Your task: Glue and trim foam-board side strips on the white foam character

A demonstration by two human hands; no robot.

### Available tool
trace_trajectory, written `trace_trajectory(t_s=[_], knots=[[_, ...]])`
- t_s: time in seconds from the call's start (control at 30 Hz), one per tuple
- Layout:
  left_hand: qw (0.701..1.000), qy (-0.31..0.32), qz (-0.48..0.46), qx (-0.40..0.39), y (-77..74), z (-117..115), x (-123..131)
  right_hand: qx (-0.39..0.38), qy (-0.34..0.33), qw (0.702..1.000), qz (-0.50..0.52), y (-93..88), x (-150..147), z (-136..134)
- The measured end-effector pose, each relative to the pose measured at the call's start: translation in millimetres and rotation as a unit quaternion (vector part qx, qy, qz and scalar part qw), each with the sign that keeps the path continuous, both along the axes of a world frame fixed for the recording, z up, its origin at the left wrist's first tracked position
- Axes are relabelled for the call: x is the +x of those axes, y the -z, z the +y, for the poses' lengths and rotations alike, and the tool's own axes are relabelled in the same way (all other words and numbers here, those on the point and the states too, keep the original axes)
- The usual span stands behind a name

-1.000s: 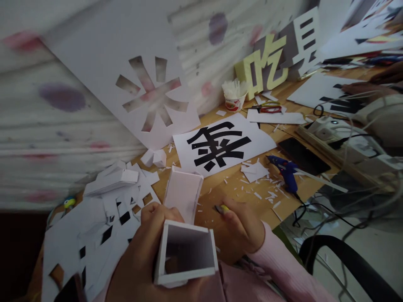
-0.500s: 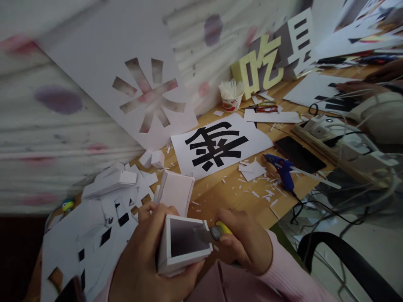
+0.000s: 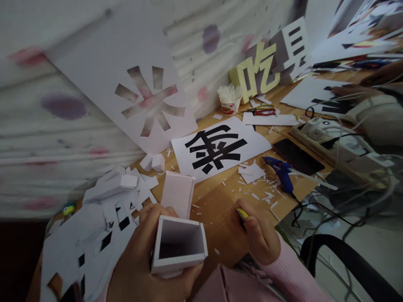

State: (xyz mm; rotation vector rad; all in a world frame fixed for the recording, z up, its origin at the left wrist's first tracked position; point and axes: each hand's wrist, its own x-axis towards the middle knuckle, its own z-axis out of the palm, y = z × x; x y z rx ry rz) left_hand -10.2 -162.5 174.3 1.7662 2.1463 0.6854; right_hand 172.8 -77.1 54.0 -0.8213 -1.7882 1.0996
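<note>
My left hand (image 3: 147, 260) is wrapped round a small white foam-board box (image 3: 179, 264), its open end tilted up toward me. To the right of the box and apart from it, my right hand (image 3: 258, 233) grips a yellow and black utility knife (image 3: 242, 214); its blade is hidden from view. Just beyond the box stands another white foam-board block (image 3: 178, 191). A white sheet printed with a bold black character (image 3: 217, 149) lies flat behind that, on the wooden table (image 3: 217, 201).
A blue glue gun (image 3: 283, 174) and a black phone (image 3: 297, 155) lie at right, near a power strip (image 3: 330, 138). Cut foam sheets (image 3: 94, 235) pile up at left. A paper cup (image 3: 229, 100) stands behind. At far right, a co-worker's hand (image 3: 346, 90) rests on a sheet.
My right hand has drawn the knife away from the box's right edge, moving right. The box has shifted slightly left and turned a little in my left hand.
</note>
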Motion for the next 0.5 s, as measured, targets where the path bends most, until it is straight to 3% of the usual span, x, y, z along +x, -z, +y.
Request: trace_trajectory(t_s=[0.07, 0.2, 0.33, 0.5], knots=[[1.000, -0.003, -0.016, -0.010, 1.0, 2, -2, -0.020, 0.002, 0.999, 0.037, -4.0, 0, -3], [0.998, 0.065, -0.002, 0.002, 2.5, 2, -12, -0.090, 0.037, 0.989, 0.113, -5.7, -8, -3], [0.997, 0.071, -0.006, 0.012, 3.8, 1, -16, -0.175, 0.066, 0.973, 0.136, -9.7, -27, 3], [0.991, 0.131, 0.003, 0.006, 4.6, 1, -21, -0.186, -0.025, 0.965, 0.183, -16.5, -53, 12]])
